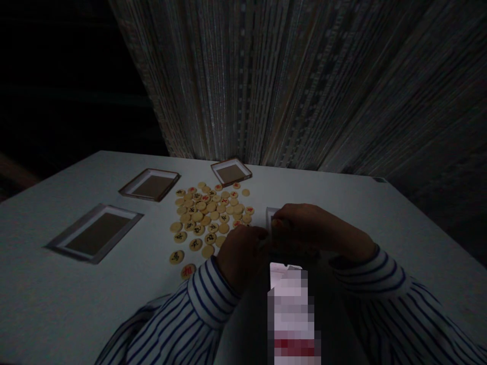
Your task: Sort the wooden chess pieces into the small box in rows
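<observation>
Many round wooden xiangqi pieces [205, 208], marked in red or black or showing plain faces, lie in a loose pile on the white table [125, 284]. My left hand [243, 251] is at the near right edge of this pile; its fingers point toward my right hand and are lost in shadow. My right hand [319, 228] is curled over a shallow box [270, 215], of which only a pale left edge shows. What lies under and between the two hands is too dark to make out.
Three shallow open boxes stand around the pile: one at the left [97, 233], one behind it [150, 185] and one at the back [231, 172]. A lit phone [285, 276], partly pixelated, is close to me below my hands. A striped string curtain [243, 91] hangs behind the table.
</observation>
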`<state>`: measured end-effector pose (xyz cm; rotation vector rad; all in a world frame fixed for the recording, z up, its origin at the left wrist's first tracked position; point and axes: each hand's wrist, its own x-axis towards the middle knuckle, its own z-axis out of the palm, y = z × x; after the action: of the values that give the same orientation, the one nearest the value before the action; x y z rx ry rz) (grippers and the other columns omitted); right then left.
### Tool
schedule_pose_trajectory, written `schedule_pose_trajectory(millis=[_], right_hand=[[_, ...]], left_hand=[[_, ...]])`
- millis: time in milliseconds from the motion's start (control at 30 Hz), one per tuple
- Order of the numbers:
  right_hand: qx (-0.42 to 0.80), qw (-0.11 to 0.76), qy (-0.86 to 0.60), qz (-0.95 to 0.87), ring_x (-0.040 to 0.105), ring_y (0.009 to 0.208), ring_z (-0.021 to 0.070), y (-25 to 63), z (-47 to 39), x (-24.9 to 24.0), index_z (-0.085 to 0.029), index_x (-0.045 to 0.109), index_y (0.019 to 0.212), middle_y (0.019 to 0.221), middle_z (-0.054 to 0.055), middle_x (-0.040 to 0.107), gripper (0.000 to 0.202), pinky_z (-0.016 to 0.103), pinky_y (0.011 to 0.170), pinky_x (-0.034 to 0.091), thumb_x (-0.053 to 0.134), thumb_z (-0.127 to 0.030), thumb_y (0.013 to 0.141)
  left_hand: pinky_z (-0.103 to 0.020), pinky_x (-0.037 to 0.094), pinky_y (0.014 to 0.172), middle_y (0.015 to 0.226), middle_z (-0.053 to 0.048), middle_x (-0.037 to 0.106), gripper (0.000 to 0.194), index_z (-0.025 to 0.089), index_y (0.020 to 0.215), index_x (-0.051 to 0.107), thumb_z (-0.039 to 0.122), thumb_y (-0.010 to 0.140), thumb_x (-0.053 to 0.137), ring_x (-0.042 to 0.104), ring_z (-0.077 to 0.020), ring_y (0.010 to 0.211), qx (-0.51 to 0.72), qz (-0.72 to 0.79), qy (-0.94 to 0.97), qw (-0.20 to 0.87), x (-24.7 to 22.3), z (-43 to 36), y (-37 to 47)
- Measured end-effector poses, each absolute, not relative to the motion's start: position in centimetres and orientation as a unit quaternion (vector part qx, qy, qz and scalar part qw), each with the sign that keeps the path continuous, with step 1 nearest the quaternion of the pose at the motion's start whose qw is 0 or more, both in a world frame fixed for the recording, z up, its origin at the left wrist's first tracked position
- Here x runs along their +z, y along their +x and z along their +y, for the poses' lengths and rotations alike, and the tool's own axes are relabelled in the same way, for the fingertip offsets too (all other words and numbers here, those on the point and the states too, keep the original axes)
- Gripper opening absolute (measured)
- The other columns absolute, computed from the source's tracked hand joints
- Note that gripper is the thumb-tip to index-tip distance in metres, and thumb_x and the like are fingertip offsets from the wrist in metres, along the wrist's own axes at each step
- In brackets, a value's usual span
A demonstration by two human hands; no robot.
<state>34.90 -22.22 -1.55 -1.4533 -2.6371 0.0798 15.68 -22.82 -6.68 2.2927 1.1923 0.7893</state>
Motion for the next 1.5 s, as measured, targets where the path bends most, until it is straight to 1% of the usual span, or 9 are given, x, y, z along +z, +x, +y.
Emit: schedule_pose_trajectory(millis=[167, 300, 433, 533, 700, 867, 1167, 1333, 1500], right_hand=[[0.052, 0.024, -0.508, -0.859, 0.051, 0.055, 0.0098, 34.3, -22.1, -1.8, -0.017, 0.063, 0.082, 0.071, 0.002, 0.063, 0.023, 0.022, 0.05, 0.033, 0.04, -0.022, 0.085], [0.049, 0.001, -0.523, -0.851, 0.048, 0.051, 0.0084, 34.1, -21.9, -2.2, -0.017, 0.063, 0.081, 0.067, 0.002, 0.062, 0.024, 0.021, 0.047, 0.029, 0.041, -0.024, 0.085], [0.046, -0.005, -0.519, -0.853, 0.05, 0.055, 0.0096, 34.0, -21.9, -2.3, -0.016, 0.063, 0.08, 0.071, 0.003, 0.063, 0.024, 0.021, 0.049, 0.031, 0.04, -0.023, 0.085], [0.048, -0.011, -0.511, -0.858, 0.048, 0.05, 0.0085, 34.2, -21.7, -2.8, -0.017, 0.063, 0.078, 0.067, 0.001, 0.062, 0.023, 0.021, 0.047, 0.031, 0.042, -0.023, 0.084], [0.039, -0.007, -0.498, -0.866, 0.05, 0.052, 0.0089, 34.6, -21.4, -3.7, -0.017, 0.063, 0.081, 0.07, 0.003, 0.063, 0.024, 0.021, 0.048, 0.033, 0.041, -0.026, 0.085], [0.07, 0.003, -0.487, -0.87, 0.051, 0.055, 0.0091, 34.7, -21.4, -3.8, -0.018, 0.063, 0.082, 0.072, 0.002, 0.064, 0.022, 0.021, 0.049, 0.035, 0.043, -0.027, 0.084], [0.107, 0.074, -0.461, -0.878, 0.056, 0.067, 0.0115, 34.6, -21.7, -3.7, -0.018, 0.063, 0.092, 0.085, 0.004, 0.066, 0.02, 0.022, 0.057, 0.042, 0.047, -0.02, 0.081], [0.126, 0.044, -0.474, -0.87, 0.053, 0.056, 0.0101, 34.7, -21.5, -3.6, -0.018, 0.064, 0.084, 0.069, 0.001, 0.064, 0.019, 0.021, 0.051, 0.04, 0.045, -0.021, 0.082], [0.115, 0.046, -0.476, -0.871, 0.051, 0.054, 0.0094, 34.8, -21.5, -3.6, -0.018, 0.064, 0.084, 0.069, 0.001, 0.063, 0.02, 0.022, 0.05, 0.038, 0.045, -0.023, 0.084]], left_hand=[[-0.033, 0.045, 0.067, 0.078, -0.007, 0.068, 0.015, 0.018, 0.084, 0.069, 0.022, 0.078, 0.056, 0.06, -0.0222, 0.076, 0.24, 0.435, 0.852, 0.164, -6.6, -23.2, 15.7], [-0.034, 0.046, 0.068, 0.077, -0.006, 0.068, 0.014, 0.019, 0.084, 0.068, 0.021, 0.078, 0.057, 0.06, -0.0222, 0.076, 0.218, 0.427, 0.863, 0.16, -6.5, -23.4, 15.8], [-0.034, 0.045, 0.066, 0.075, -0.006, 0.067, 0.011, 0.019, 0.083, 0.068, 0.021, 0.077, 0.059, 0.059, -0.022, 0.075, 0.209, 0.415, 0.875, 0.14, -6.3, -23.6, 15.9], [-0.033, 0.044, 0.064, 0.073, -0.005, 0.067, 0.009, 0.02, 0.081, 0.067, 0.018, 0.076, 0.059, 0.059, -0.0212, 0.074, 0.225, 0.399, 0.881, 0.119, -6.3, -23.7, 16.0], [-0.031, 0.043, 0.061, 0.069, -0.004, 0.065, 0.007, 0.02, 0.078, 0.067, 0.019, 0.076, 0.061, 0.059, -0.02, 0.07, 0.246, 0.387, 0.883, 0.1, -6.5, -23.7, 16.0], [-0.031, 0.043, 0.061, 0.069, -0.005, 0.065, 0.006, 0.019, 0.078, 0.067, 0.019, 0.076, 0.062, 0.059, -0.0203, 0.069, 0.239, 0.391, 0.883, 0.099, -6.7, -23.6, 16.0], [-0.032, 0.043, 0.063, 0.07, -0.005, 0.065, 0.007, 0.02, 0.079, 0.067, 0.019, 0.076, 0.061, 0.059, -0.02, 0.071, 0.225, 0.398, 0.882, 0.113, -6.7, -23.5, 16.0], [-0.032, 0.043, 0.062, 0.07, -0.005, 0.064, 0.007, 0.02, 0.079, 0.067, 0.02, 0.076, 0.06, 0.059, -0.0207, 0.07, 0.215, 0.4, 0.884, 0.108, -6.7, -23.5, 15.9], [-0.031, 0.043, 0.064, 0.07, -0.005, 0.065, 0.009, 0.02, 0.079, 0.067, 0.02, 0.078, 0.058, 0.059, -0.0197, 0.071, 0.21, 0.402, 0.885, 0.107, -6.6, -23.5, 15.9]])
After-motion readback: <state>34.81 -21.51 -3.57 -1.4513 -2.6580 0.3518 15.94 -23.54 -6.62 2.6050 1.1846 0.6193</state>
